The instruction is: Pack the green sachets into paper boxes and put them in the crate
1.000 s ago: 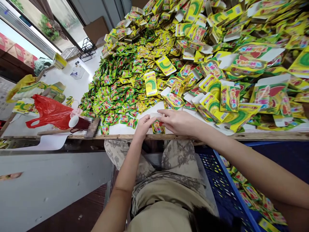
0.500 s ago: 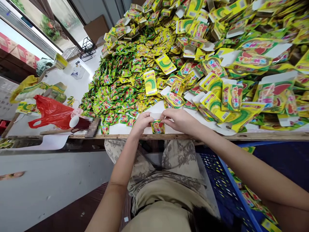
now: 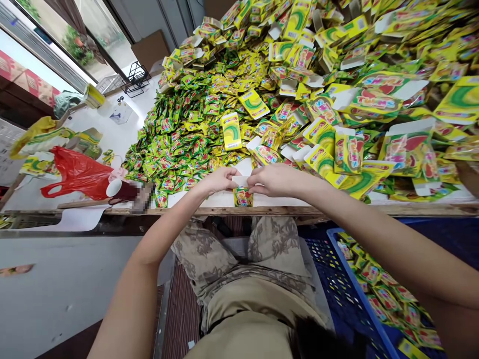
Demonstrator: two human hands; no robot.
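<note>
At the table's front edge, a small yellow-and-green candy box (image 3: 243, 196) stands between my hands with its white flap up. My left hand (image 3: 220, 180) pinches the flap's left side with thumb and fingertips. On the other side, my right hand (image 3: 277, 180) has its fingers closed at the box's upper right corner. Just beyond them spreads a heap of small green and yellow candy packets (image 3: 179, 134). A yellow box (image 3: 231, 131) lies on that heap. More boxes with open white flaps (image 3: 349, 152) are piled to the right.
On the left of the white table lie a red plastic bag (image 3: 80, 172), a dark cup (image 3: 121, 189) and a black wire rack (image 3: 135, 80). Below the table at right, a blue crate (image 3: 350, 279) contains filled boxes and packets. A wooden strip (image 3: 277, 211) edges the table.
My left elbow has swung outward to the left, and my left fingers have shifted along the flap. The box stays at nearly the same place. The view has moved slightly, showing more of the crate.
</note>
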